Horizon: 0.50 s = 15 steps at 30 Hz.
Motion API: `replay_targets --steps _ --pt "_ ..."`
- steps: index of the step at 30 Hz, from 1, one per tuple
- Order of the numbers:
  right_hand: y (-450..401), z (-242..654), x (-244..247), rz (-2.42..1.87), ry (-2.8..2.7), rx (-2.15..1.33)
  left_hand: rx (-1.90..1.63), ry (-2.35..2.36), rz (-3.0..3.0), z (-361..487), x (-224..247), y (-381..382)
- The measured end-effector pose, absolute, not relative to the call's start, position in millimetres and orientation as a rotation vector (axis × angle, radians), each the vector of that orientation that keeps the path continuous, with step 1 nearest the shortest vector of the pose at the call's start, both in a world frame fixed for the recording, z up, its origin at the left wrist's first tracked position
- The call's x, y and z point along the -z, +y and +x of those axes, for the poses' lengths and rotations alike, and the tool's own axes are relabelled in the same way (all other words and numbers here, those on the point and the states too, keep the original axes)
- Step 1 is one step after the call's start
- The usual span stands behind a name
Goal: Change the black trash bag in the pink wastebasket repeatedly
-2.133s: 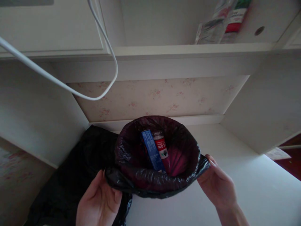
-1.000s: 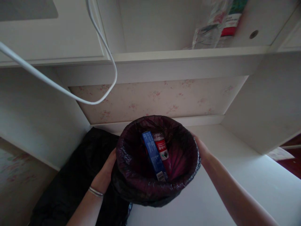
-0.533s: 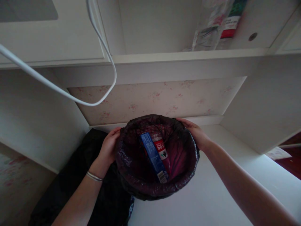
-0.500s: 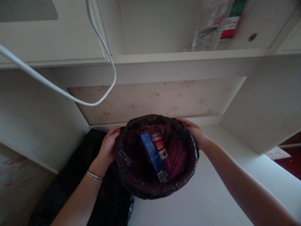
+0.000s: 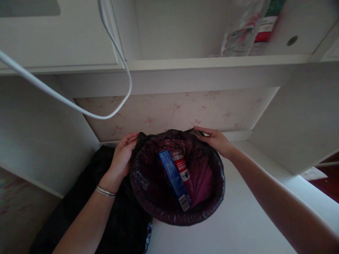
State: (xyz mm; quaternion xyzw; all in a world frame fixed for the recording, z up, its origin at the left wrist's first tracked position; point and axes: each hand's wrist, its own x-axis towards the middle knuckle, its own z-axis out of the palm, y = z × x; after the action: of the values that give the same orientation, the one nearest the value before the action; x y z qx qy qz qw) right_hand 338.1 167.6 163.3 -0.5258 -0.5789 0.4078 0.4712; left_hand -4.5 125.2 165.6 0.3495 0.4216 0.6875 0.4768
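A dark, thin bin bag (image 5: 209,208) lines a round bin, its edge folded over the rim. Inside lie a long blue box (image 5: 173,178) and a clear plastic bottle with a red label (image 5: 180,165), side by side. At the rim's far left, my left hand (image 5: 125,151), with a silver bracelet on the wrist, pinches the bag's edge. My right hand (image 5: 213,141) grips the edge at the far right, thumb and fingers closed on the raised plastic. The bin's own wall is hidden by the bag.
A black bag-like bundle (image 5: 79,197) lies left of the bin, partly under my left arm. A white cable (image 5: 87,113) loops across the upper left. Above runs a white shelf edge (image 5: 185,65) with plastic-wrapped bottles (image 5: 241,38) on it. White side panels (image 5: 299,116) flank the space.
My right hand has shifted up and left along the rim, lifting the bag's edge. My left hand has risen slightly, drawing up a corner of the bag.
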Motion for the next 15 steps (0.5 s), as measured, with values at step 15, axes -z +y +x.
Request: replay_targets --steps 15 --pt "192 324 -174 -1.442 -1.731 -0.533 -1.45 1.1 0.843 -11 -174 145"
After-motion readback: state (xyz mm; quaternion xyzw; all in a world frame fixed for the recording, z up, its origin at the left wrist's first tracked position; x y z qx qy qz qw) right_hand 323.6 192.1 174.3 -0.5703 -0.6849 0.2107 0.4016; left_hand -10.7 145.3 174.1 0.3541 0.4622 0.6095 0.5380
